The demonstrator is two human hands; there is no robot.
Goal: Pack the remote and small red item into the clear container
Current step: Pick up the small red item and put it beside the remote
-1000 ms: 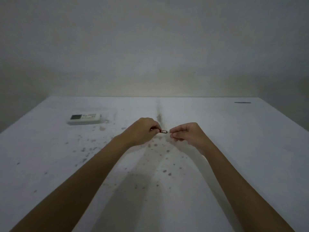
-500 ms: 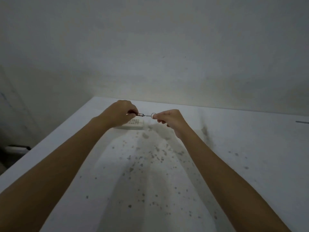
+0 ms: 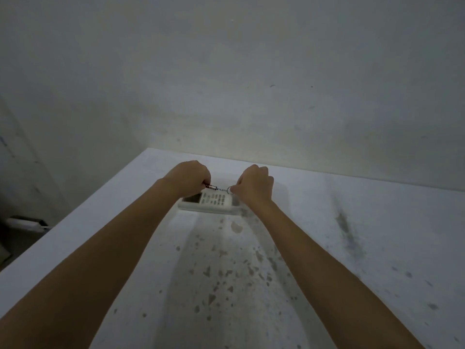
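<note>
A small red item [image 3: 209, 186] with a short chain and ring is stretched between both hands. My left hand [image 3: 189, 176] pinches its red barrel end; my right hand [image 3: 254, 184] pinches the ring at the other end. Both hands hover just above a white remote [image 3: 206, 201], which lies flat on the white table [image 3: 352, 235] with its screen to the left and buttons to the right. No clear container is in view.
The table top is stained with dark spots down its middle. Its left edge runs diagonally; beyond it, low on the left, lies a dark object with a white part [image 3: 25, 222]. A plain wall [image 3: 251, 84] stands right behind the table.
Both hands, holding the red item, have moved left across the table to hover over the remote, and the view has turned left with them. The chain is now pulled out between the hands.
</note>
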